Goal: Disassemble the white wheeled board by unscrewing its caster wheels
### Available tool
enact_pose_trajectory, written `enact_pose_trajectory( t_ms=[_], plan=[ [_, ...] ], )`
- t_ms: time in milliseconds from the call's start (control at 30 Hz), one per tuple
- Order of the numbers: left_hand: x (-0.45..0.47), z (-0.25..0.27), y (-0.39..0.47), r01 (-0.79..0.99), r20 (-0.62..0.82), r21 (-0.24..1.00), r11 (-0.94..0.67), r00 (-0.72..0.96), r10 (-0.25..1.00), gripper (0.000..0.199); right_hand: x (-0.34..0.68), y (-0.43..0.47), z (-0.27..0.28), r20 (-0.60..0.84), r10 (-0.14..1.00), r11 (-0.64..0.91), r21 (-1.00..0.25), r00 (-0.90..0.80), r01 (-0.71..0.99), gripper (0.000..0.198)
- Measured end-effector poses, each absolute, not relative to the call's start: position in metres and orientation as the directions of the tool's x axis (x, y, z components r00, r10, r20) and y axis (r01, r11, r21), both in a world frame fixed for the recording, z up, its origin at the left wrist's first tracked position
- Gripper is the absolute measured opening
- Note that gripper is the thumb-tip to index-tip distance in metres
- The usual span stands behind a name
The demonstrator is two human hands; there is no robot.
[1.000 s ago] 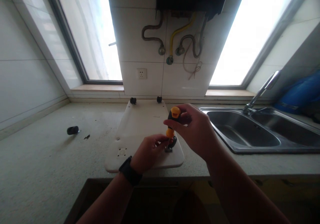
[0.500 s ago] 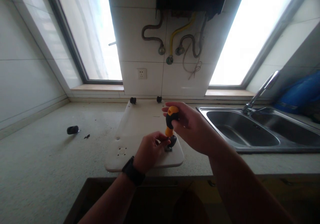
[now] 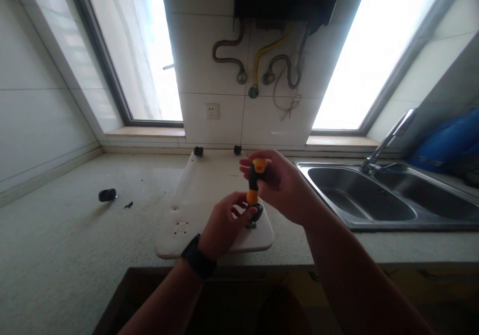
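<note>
A yellow-and-black screwdriver [image 3: 256, 181] stands nearly upright, its tip end down at a black caster wheel [image 3: 256, 213] at the near right corner of a white board [image 3: 209, 185]. My right hand [image 3: 282, 188] is closed around its handle, some fingers loosely stretched. With thumb and fingers together, my left hand [image 3: 228, 220] pinches the screwdriver's shaft just below the handle, beside the caster; the tip itself is hidden. Two more casters, one on the left [image 3: 198, 151] and one on the right [image 3: 237, 150], stand at the board's far edge. Screw holes [image 3: 182, 228] mark the near left corner.
A loose caster [image 3: 108, 195] lies on the speckled counter [image 3: 138, 175] at left, with small dark pieces [image 3: 128, 205], likely screws, beside it. To the right is a steel double sink [image 3: 299, 168] with a faucet [image 3: 389, 138]. Hoses [image 3: 258, 61] hang on the wall behind.
The screwdriver's handle has turned slightly and stands a little more upright. My right hand has shifted slightly left, and my left fingers have closed nearer to the shaft.
</note>
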State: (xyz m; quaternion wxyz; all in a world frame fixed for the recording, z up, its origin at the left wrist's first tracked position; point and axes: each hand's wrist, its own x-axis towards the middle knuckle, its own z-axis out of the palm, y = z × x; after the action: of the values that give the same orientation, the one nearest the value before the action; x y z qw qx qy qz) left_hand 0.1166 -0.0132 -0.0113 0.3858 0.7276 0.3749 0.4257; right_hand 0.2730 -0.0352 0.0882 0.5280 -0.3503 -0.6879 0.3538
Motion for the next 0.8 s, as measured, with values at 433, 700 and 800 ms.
enact_pose_trajectory(
  t_ms=[433,700,800],
  plan=[
    [0.119,-0.006,-0.012,0.102,0.285,0.936,-0.338,0.348,0.893,0.015,0.272,-0.035,0.081,0.541,0.838,0.523,-0.761,-0.069,0.385,0.046],
    [0.125,-0.007,-0.009,0.189,0.3,0.918,-0.349,0.247,0.921,0.028,0.266,-0.035,0.078,0.565,0.825,0.516,-0.748,-0.007,0.417,0.04],
    [0.124,-0.007,-0.007,0.202,0.294,0.918,-0.342,0.231,0.927,0.032,0.266,-0.034,0.078,0.556,0.831,0.526,-0.785,-0.005,0.327,0.045]
  ],
)
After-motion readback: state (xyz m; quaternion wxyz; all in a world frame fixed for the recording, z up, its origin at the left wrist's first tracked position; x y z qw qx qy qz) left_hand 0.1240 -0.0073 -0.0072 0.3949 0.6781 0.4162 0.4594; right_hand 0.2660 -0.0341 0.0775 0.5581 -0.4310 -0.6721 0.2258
